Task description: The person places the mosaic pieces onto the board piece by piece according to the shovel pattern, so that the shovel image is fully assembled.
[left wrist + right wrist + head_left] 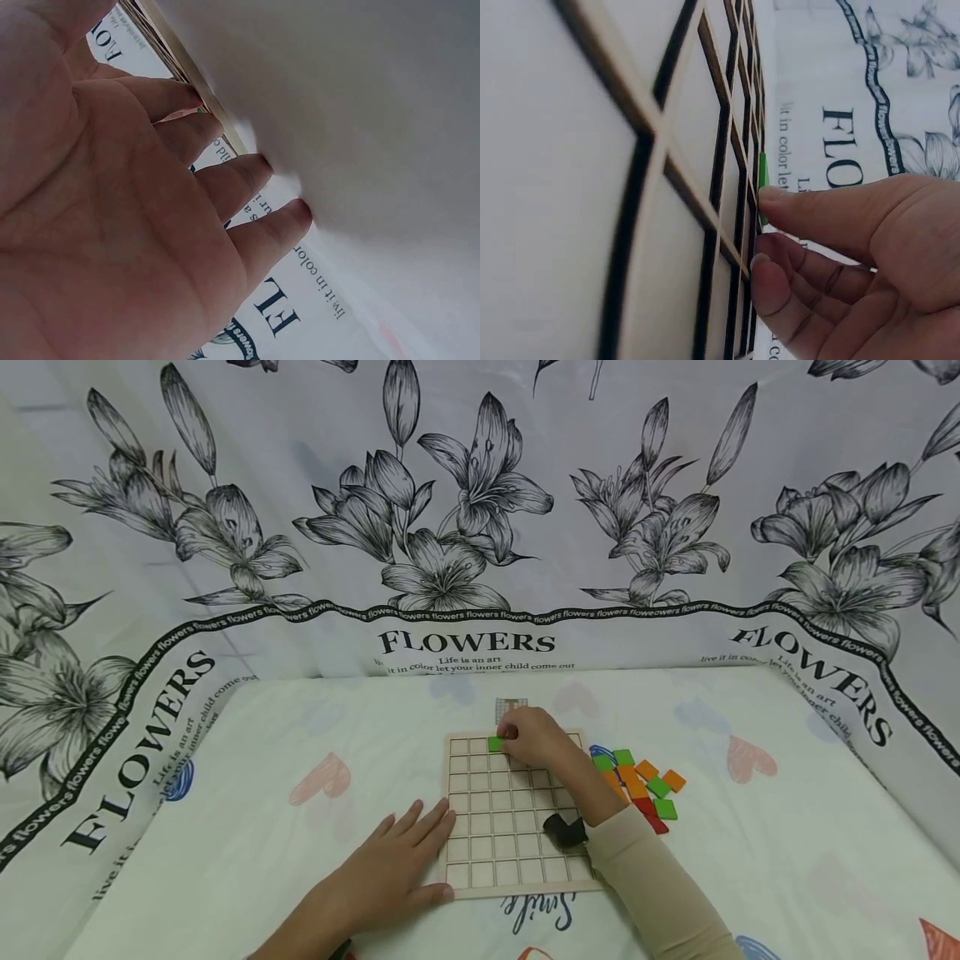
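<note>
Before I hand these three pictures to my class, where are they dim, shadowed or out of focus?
Head view: soft, fairly even light, with the wooden grid board clear and no strong glare; left wrist view: the left hand looks dim, the tablecloth beside it grey and blurred; right wrist view: the nearest dividers look soft, the green tile only a thin edge.

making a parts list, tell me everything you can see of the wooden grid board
The wooden grid board is pale and rectangular, with a plain outer frame and thin raised strips, dark along their sides, dividing it into rows of squarish, pale-floored cells. It lies flat on the white cloth. The left hand touches its left edge. At its far row, the right hand holds a green tile; whether that is seated is unclear. The right arm hides part of its right side.
</note>
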